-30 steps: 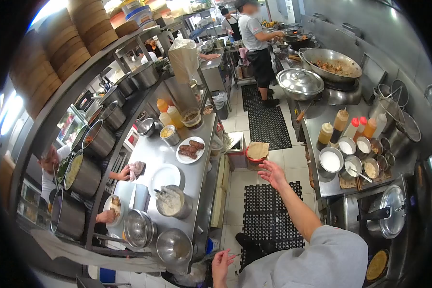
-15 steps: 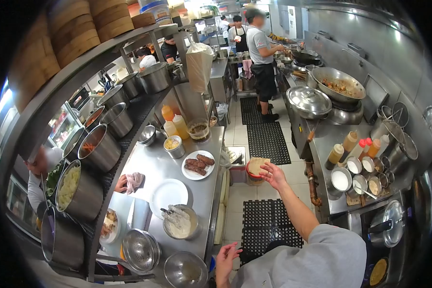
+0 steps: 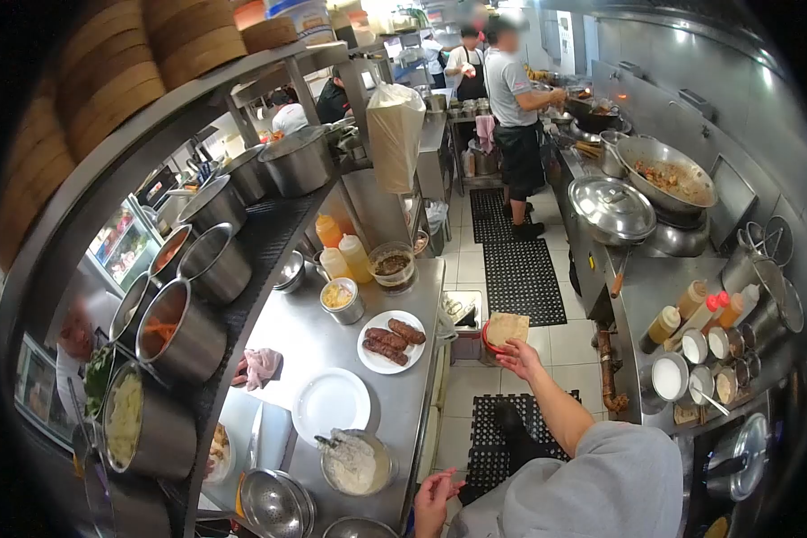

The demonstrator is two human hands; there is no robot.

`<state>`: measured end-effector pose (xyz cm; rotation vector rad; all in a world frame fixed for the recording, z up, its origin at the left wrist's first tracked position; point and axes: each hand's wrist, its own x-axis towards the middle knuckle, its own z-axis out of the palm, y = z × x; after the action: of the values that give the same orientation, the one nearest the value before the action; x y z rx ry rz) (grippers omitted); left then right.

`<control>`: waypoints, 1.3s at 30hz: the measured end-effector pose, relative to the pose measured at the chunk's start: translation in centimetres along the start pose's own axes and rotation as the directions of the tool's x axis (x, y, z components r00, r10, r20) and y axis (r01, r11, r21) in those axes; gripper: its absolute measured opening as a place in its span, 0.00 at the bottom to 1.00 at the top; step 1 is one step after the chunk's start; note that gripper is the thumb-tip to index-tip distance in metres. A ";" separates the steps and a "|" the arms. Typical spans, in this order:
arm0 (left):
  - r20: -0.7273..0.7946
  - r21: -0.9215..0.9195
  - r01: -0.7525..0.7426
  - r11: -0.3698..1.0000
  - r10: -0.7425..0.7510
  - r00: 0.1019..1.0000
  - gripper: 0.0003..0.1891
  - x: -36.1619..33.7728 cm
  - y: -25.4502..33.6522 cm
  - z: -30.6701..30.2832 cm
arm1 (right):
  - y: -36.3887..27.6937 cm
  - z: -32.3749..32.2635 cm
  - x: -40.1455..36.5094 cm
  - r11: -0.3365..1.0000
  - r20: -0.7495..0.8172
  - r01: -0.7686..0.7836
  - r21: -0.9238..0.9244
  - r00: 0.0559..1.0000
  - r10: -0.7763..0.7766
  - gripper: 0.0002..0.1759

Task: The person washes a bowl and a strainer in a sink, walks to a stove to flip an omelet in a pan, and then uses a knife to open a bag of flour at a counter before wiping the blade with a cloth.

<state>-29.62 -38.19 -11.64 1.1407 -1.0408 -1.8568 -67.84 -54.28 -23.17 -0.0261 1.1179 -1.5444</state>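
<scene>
My right hand [image 3: 516,359] is stretched forward, open with fingers apart. Beyond its fingertips stands a red-rimmed bucket [image 3: 488,339] with a tan flat piece [image 3: 508,327] over its top. Low in the view, my left hand [image 3: 436,496] is loosely bent, open, with nothing seen in it. It hangs beside the steel worktable's edge. Nearest to it on the table is a steel pot [image 3: 387,480] of white powder or batter with a utensil in it. Behind that pot lie a white plate [image 3: 331,405] and another plate [image 3: 366,349] bearing several browned, sausage-like pieces.
Steel bowls [image 3: 273,505], a knife [image 3: 255,435] and squeeze bottles [image 3: 354,258] share the worktable. Pots of food [image 3: 181,332] line the shelf at left. On the right counter are a lidded wok [image 3: 611,209] and sauce bottles [image 3: 662,327]. A person [image 3: 513,99] stands at the stove, beyond black mats [image 3: 524,282].
My view has shifted forward and turned, so the table and bucket sit differently. My right hand has come closer to the bucket's top. My left hand's fingers are more bent than before.
</scene>
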 end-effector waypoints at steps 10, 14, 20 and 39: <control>-0.122 0.058 0.001 0.998 0.006 0.992 0.10 16.7 3.1 9.3 | -9.9 0.4 20.1 0.996 0.035 -0.032 0.087 0.999 0.029 0.19; -0.096 0.069 0.036 0.997 -0.029 0.995 0.12 22.7 5.6 15.0 | -16.4 2.0 26.2 0.999 0.081 -0.016 0.045 0.997 0.013 0.20; -0.131 0.124 0.050 0.991 -0.034 0.991 0.12 29.1 8.2 18.7 | -31.3 10.6 28.2 0.884 0.415 0.120 0.452 0.849 -0.328 0.27; -0.258 0.139 0.144 0.980 -0.105 0.960 0.15 34.3 8.8 19.2 | -55.5 16.4 30.5 0.587 0.210 0.471 0.658 0.634 -0.744 0.45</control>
<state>-58.21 -66.57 -10.26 1.5219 -1.0017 -1.6931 -110.41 -95.19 5.09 -0.4407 0.2033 -2.3101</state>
